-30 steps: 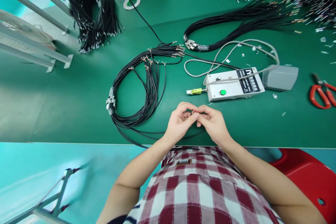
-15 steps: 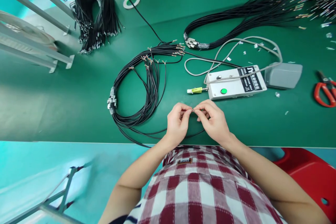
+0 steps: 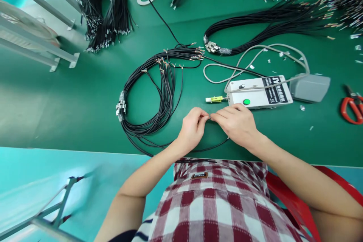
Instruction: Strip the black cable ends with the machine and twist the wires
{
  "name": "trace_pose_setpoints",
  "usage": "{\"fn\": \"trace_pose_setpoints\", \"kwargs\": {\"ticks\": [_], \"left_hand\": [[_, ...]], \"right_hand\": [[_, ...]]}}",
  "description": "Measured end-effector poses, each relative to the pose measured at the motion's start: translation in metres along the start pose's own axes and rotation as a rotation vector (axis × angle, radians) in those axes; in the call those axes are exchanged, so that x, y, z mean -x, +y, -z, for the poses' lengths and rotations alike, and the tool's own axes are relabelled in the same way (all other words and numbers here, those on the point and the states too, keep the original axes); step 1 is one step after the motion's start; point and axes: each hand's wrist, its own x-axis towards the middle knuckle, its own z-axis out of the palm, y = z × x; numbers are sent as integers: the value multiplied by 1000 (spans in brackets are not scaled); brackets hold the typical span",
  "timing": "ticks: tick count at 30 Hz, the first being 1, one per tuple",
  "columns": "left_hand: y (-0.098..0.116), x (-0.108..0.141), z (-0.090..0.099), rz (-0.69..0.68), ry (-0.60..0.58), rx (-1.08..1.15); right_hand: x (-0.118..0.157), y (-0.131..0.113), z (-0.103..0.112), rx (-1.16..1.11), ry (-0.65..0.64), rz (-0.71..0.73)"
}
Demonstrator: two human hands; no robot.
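Just inside the tabletop's (image 3: pixel 85 121) near edge, the left hand (image 3: pixel 191 125) and right hand (image 3: pixel 238 124) are pinching, fingertips nearly meeting, what seems a wire tip (image 3: pixel 210 118) between them, lying roughly along that edge.

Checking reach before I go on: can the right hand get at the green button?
Likely yes: the green button lies uncovered on the white box, just beyond the right hand; nothing appears between.

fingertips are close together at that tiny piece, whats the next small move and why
I'd probably ease the right hand slightly outward while the left hand steadies the tiny piece: both hands' fingertips meet there and very little of it shows between them, so a small parting might expose it for a check.
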Motion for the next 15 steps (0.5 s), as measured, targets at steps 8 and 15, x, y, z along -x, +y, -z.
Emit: {"fn": "trace_pose_setpoints", "kwargs": {"ticks": [8,15], "left_hand": [[-22,-34,11,222,26,242],[-26,-55,5,214,35,242]], "right_hand": [[-20,26,-10,-3,-42,-219],[-31,34,-16,-305,-7,-295]]}}
